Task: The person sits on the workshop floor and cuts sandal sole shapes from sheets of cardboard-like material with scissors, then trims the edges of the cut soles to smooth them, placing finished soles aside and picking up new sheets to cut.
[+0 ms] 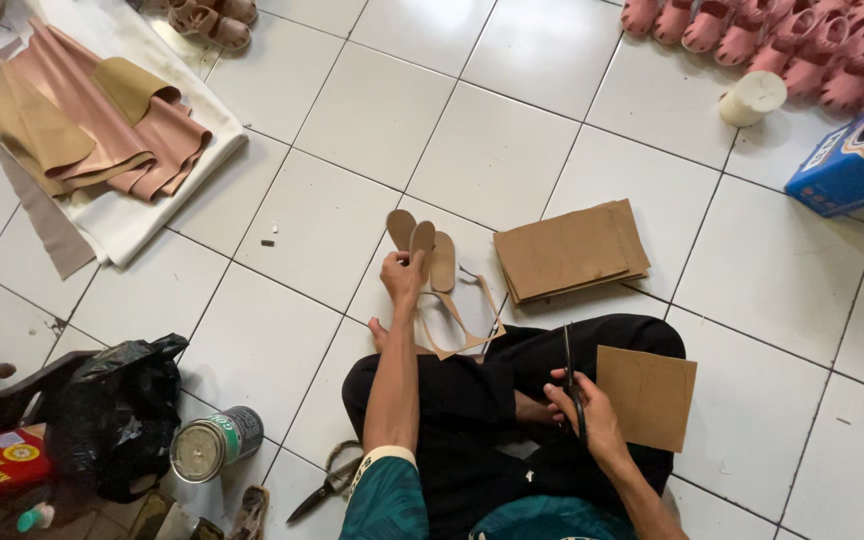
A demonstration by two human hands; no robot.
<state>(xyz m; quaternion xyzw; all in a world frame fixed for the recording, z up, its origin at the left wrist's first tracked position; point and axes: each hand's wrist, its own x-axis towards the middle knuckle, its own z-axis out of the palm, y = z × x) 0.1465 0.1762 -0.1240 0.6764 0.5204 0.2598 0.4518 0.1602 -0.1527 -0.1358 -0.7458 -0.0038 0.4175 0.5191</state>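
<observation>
Left hand gripped sole cut-out, adding to pile at 12 o'clock; right hand clasped scissors, probably brown card too, ready for cutting.

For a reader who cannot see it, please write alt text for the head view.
A person seated on white floor tiles places sole-shaped cutouts with the left hand; the right hand holds scissors beside a cardboard square.
</observation>
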